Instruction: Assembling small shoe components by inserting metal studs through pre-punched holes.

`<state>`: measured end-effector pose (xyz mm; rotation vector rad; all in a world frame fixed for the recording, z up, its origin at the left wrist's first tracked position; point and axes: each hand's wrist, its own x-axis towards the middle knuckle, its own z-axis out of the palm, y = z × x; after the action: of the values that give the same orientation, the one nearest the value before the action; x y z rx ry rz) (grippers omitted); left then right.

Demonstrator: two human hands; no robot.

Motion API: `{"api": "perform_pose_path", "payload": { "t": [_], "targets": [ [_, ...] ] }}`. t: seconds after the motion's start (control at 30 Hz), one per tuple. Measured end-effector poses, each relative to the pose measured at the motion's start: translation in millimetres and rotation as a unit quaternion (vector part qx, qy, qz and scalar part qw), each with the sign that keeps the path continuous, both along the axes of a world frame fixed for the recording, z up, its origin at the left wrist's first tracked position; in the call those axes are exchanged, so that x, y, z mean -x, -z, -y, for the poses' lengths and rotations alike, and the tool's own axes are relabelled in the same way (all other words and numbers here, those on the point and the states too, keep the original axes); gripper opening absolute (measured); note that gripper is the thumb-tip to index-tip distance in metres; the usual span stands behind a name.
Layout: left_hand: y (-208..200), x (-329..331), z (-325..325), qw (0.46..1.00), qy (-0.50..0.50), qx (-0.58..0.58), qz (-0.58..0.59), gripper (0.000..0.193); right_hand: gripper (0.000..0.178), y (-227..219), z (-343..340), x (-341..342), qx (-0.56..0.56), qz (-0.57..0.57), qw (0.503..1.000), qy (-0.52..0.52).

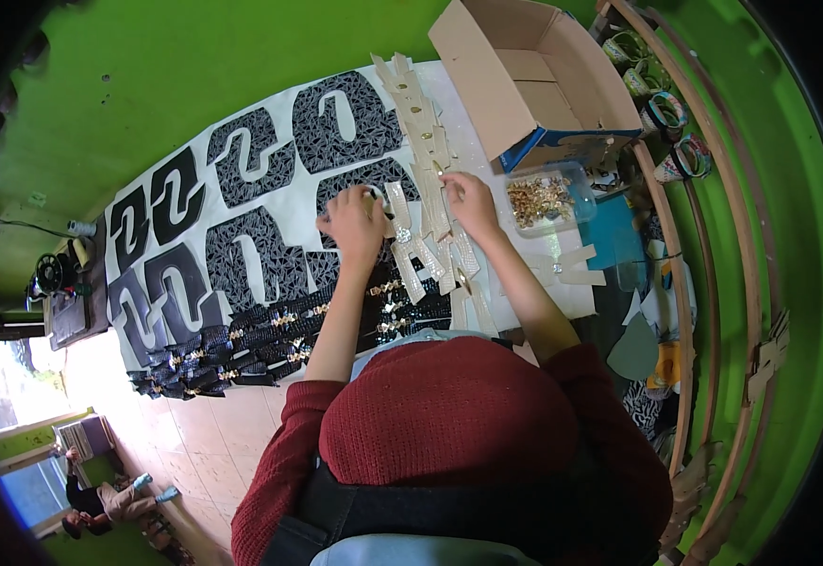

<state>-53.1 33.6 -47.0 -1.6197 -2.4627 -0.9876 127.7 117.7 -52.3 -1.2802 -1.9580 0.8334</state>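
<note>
My right hand (470,203) has its thumb and forefinger closed at a small gold ornament (439,170) beside the long row of overlapping cream straps (426,141). Several straps in that row carry gold ornaments. My left hand (355,224) rests over a black patterned cut-out piece (402,175), its fingers bent and apart. Beside its thumb lies a cream strap piece (399,209) with a shiny ornament at its middle. Whether the thumb touches that strap, I cannot tell. More cream straps (468,304) spread nearer to me.
Right of the straps stands a clear plastic box (539,200) of gold ornaments, with an open cardboard box (562,94) behind. Black patterned cut-outs (251,160) and rows of black straps (232,349) cover the table's left. Wooden rails (676,283) run along the right. A person (105,500) sits far left.
</note>
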Motion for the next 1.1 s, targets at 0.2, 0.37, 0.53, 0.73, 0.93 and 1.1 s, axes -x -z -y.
{"api": "perform_pose_path", "payload": {
  "t": [0.2, 0.37, 0.53, 0.73, 0.93, 1.1],
  "targets": [
    [-9.0, 1.0, 34.9, 0.969, 0.029, 0.242, 0.035, 0.035, 0.015, -1.6, 60.6, 17.5, -0.083, 0.196, 0.975, -0.063],
    [9.4, -16.1, 50.5, 0.979, 0.029, 0.200, 0.007, 0.037, 0.021, 14.3, 80.3, 22.6, -0.111, 0.237, 0.963, -0.069],
    [22.2, -21.4, 53.8, 0.988, 0.052, 0.145, 0.032, 0.036, 0.026, 22.7, 87.2, 23.1, -0.120, 0.225, 0.965, -0.058],
    [23.5, -18.7, 54.7, 0.982, 0.060, 0.138, 0.114, 0.030, 0.025, 15.0, 84.8, 27.1, -0.028, 0.155, 0.987, -0.018],
    [4.9, -9.3, 55.7, 0.909, 0.085, 0.118, 0.391, 0.025, 0.022, -9.5, 83.6, 31.0, 0.014, 0.006, 1.000, -0.015],
    [-8.4, -13.7, 56.8, 0.849, 0.144, 0.038, 0.507, 0.023, 0.025, -26.6, 84.3, 27.9, -0.013, -0.121, 0.992, -0.041]
  ]
}}
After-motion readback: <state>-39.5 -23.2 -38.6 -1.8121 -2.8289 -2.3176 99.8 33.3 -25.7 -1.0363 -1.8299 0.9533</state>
